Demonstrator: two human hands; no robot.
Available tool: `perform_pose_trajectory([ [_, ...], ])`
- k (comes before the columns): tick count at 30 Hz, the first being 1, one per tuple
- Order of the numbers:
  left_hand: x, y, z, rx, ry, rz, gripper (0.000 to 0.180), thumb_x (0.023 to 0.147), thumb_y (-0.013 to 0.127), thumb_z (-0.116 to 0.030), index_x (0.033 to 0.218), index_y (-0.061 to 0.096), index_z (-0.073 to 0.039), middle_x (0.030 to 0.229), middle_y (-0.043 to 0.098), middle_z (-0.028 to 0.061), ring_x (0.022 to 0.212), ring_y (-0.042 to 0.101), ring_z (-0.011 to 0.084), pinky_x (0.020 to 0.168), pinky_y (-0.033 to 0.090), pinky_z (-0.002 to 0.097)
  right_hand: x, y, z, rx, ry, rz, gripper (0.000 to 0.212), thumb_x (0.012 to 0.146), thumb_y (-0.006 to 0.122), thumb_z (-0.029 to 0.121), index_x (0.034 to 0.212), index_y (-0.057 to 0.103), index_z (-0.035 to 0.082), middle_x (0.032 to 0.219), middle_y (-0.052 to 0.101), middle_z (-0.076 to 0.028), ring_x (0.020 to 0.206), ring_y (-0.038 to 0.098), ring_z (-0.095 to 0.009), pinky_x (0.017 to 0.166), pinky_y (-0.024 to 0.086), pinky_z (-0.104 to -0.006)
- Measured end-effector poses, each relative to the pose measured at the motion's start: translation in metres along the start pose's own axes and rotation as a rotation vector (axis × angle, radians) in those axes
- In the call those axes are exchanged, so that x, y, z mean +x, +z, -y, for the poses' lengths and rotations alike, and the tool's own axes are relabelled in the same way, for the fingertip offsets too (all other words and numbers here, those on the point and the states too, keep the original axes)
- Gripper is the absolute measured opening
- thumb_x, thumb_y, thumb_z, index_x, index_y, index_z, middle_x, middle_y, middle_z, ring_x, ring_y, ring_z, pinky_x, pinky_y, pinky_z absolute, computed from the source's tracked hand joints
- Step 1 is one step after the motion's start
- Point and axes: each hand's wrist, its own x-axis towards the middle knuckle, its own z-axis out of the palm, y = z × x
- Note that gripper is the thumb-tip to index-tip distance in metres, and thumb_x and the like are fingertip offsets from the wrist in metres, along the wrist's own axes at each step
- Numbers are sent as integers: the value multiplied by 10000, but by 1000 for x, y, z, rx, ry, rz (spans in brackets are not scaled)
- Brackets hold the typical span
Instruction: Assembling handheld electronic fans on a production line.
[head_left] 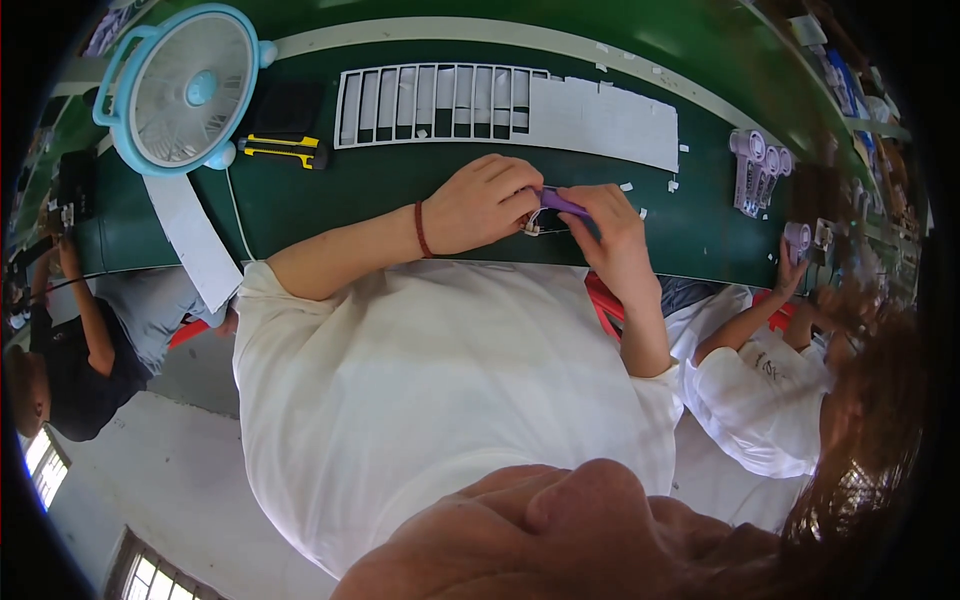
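Note:
Above the near side of the green bench, my two hands meet around a small purple plastic casing [563, 203]. My left hand [488, 203] is closed, with its fingertips at the casing's left end. From the other side, my right hand [612, 232] pinches the casing between thumb and fingers. Thin pale wires [533, 226] and a small part show just below my left fingertips. The fingers cover much of the casing, so its full shape is hidden.
A white slotted card sheet [600, 118] lies beyond my hands, with paper scraps around it. A yellow-black utility knife [284, 150] and a blue fan [190, 88] are left. Several purple handheld fans [750, 165] stand right. Co-workers sit on both sides, one holding a purple part [797, 236].

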Motion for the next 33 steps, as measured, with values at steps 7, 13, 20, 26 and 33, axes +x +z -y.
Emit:
perform_pose_trajectory([
  [7, 5, -4, 0, 255, 186, 45, 216, 829, 722, -179, 1035, 695, -118, 1144, 619, 33, 1152, 606, 222, 945, 519, 368, 1, 5, 1, -258, -83, -24, 331, 826, 801, 29, 1152, 749, 54, 1078, 696, -96, 1007, 657, -299, 835, 546, -405],
  [13, 9, -1, -1, 278, 85, 172, 191, 842, 717, -210, 1005, 693, -113, 1116, 602, 35, 1108, 584, 210, 871, 498, 356, -9, 13, -30, -434, -277, -204, 332, 788, 845, 61, 1115, 789, 71, 1060, 689, -83, 996, 661, -279, 831, 543, -398],
  [20, 16, -43, 12, -223, 48, 160, 387, 931, 750, -327, 1159, 685, -20, 1343, 613, 131, 1276, 579, 356, 1074, 468, 488, 16, -10, -21, -127, -187, -146, 267, 824, 799, -32, 1077, 762, 43, 1056, 719, -108, 935, 695, -309, 802, 569, -399],
  [26, 4, -47, 69, -74, -55, 270, 343, 1069, 580, -313, 1204, 734, -38, 1291, 674, 96, 1277, 589, 305, 1125, 441, 455, 90, 22, -45, -70, -257, 122, 162, 893, 735, -11, 1046, 697, 23, 1051, 706, -128, 948, 700, -338, 796, 575, -397],
  [33, -1, -44, 76, -70, -39, 271, 333, 1061, 591, -309, 1212, 733, -48, 1294, 672, 80, 1308, 570, 286, 1132, 415, 450, 114, 28, -38, -355, -428, 260, 151, 800, 704, 11, 929, 637, 53, 903, 629, -108, 858, 678, -326, 726, 577, -406],
])
